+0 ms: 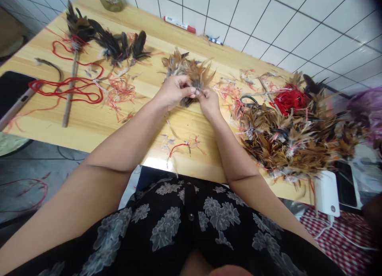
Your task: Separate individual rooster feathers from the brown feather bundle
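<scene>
While the person's bare left hand [174, 92] and right hand [209, 103] meet over the middle of the pale, wood-grained tabletop [201, 131], both are closed in a pinch at the downy grey base of a flared bundle of tan-brown feathers [200, 72]. The step in hand looks like gathering or binding the feathers at their quills; whether a thread runs between the fingers is too small to tell. The next move seems to call for one hand to hold the base tight and the other to work with light, fine tension, since slick quills could slip and splay.

The bundle's tips fan outward, thin and ragged, above softer-looking fluff. On the left, smooth loops of bright red cord [89, 98] cross a straight, slim wooden stick [68, 105] topped with dark feathers [78, 26]; beside it curl glossy black feathers [115, 45]. Frizzy pink-red thread scraps [119, 91] lie nearer the bundle. On the right spreads a bristly, overlapping heap of brown feather bunches [286, 148], with a matted skein of red yarn [289, 100] at its far side
</scene>
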`<action>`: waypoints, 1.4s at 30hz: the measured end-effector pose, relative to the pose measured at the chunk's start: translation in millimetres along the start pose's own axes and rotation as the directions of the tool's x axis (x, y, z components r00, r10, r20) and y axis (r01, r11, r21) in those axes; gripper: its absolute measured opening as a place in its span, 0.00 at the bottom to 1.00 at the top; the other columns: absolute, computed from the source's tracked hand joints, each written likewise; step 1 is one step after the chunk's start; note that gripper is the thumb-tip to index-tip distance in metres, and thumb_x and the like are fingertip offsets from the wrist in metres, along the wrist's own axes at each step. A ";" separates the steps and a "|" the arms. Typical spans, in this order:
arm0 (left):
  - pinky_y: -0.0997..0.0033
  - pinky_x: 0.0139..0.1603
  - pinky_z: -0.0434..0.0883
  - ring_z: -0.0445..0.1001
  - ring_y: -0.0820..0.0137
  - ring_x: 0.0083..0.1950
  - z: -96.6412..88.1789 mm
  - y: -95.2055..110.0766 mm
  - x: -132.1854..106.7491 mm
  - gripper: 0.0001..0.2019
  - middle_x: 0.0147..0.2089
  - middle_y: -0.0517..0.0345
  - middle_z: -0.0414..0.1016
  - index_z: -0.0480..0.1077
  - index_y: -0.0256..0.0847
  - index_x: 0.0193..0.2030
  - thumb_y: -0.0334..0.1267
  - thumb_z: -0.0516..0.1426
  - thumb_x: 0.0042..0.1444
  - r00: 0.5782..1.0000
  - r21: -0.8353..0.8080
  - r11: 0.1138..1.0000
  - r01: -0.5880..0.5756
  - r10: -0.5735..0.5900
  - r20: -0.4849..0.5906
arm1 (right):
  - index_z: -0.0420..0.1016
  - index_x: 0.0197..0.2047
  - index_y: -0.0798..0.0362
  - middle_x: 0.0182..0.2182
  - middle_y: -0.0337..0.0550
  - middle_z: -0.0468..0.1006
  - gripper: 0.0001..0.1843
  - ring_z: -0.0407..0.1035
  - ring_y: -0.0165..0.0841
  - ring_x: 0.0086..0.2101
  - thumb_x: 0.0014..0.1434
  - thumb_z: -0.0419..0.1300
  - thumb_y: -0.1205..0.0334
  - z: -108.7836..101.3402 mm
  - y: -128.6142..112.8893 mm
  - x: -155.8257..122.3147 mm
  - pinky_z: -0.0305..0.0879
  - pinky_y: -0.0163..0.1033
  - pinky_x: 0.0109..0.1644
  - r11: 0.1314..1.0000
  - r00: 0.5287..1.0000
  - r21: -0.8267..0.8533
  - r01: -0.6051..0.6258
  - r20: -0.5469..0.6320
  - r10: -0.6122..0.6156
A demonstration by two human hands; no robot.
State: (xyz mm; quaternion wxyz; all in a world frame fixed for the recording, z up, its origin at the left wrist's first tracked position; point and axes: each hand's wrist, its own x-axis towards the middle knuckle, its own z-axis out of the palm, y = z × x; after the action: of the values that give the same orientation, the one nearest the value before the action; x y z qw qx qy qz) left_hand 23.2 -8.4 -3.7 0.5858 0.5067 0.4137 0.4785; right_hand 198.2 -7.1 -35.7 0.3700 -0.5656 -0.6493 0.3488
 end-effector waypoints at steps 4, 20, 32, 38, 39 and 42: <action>0.73 0.43 0.82 0.83 0.71 0.33 -2.3 -4.4 5.0 0.18 0.29 0.63 0.81 0.74 0.40 0.34 0.17 0.74 0.60 1.000 0.001 1.000 -0.011 0.011 -0.017 | 0.91 0.42 0.53 0.41 0.43 0.93 0.17 0.86 0.41 0.48 0.81 0.68 0.53 3.3 8.4 4.2 0.80 0.46 0.64 0.997 1.000 0.081 0.015 0.026 -0.017; 0.68 0.44 0.85 0.84 0.68 0.32 -16.6 -7.2 8.8 0.26 0.30 0.63 0.80 0.73 0.41 0.34 0.32 0.88 0.54 0.996 -0.119 0.992 0.045 -0.035 0.081 | 0.82 0.33 0.52 0.29 0.38 0.81 0.29 0.74 0.31 0.35 0.69 0.81 0.36 1.8 -7.8 -2.2 0.74 0.37 0.47 0.933 0.993 0.351 -0.077 0.109 0.041; 0.66 0.41 0.86 0.89 0.62 0.36 -34.6 -16.6 10.6 0.29 0.33 0.53 0.87 0.82 0.38 0.35 0.52 0.91 0.48 0.943 -0.115 0.988 0.105 -0.062 0.328 | 0.72 0.27 0.52 0.21 0.28 0.62 0.30 0.52 0.24 0.27 0.72 0.80 0.49 -9.9 -37.0 -20.0 0.47 0.34 0.31 0.891 0.919 0.379 -0.250 0.382 0.095; 0.55 0.52 0.90 0.93 0.51 0.44 -41.2 -13.6 9.5 0.30 0.34 0.49 0.88 0.84 0.38 0.37 0.55 0.91 0.48 0.908 -0.029 0.993 0.119 -0.097 0.408 | 0.71 0.28 0.51 0.22 0.29 0.62 0.28 0.53 0.25 0.28 0.73 0.76 0.51 -11.1 -28.4 -18.0 0.48 0.34 0.34 0.923 0.887 0.335 -0.191 0.461 0.016; 0.55 0.53 0.90 0.93 0.51 0.44 -41.9 -13.1 9.2 0.31 0.34 0.48 0.88 0.84 0.38 0.37 0.57 0.91 0.47 0.900 -0.019 0.994 0.112 -0.093 0.426 | 0.72 0.29 0.52 0.22 0.29 0.63 0.26 0.54 0.25 0.29 0.73 0.76 0.51 -11.8 -27.2 -17.7 0.49 0.34 0.34 0.922 0.881 0.341 -0.183 0.474 0.000; 0.55 0.55 0.90 0.93 0.52 0.45 -42.8 -12.0 8.7 0.33 0.35 0.49 0.89 0.85 0.38 0.39 0.62 0.91 0.44 0.888 0.009 0.996 0.090 -0.085 0.453 | 0.74 0.31 0.52 0.23 0.29 0.65 0.22 0.55 0.25 0.29 0.73 0.74 0.54 -13.0 -23.9 -17.1 0.49 0.34 0.34 0.926 0.869 0.334 -0.176 0.495 -0.013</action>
State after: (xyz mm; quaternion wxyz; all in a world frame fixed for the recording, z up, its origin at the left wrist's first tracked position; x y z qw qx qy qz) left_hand -14.8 8.3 -21.7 0.6900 0.5814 0.2855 0.3230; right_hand 199.7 -26.4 -10.0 0.2781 -0.4067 -0.6195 0.6111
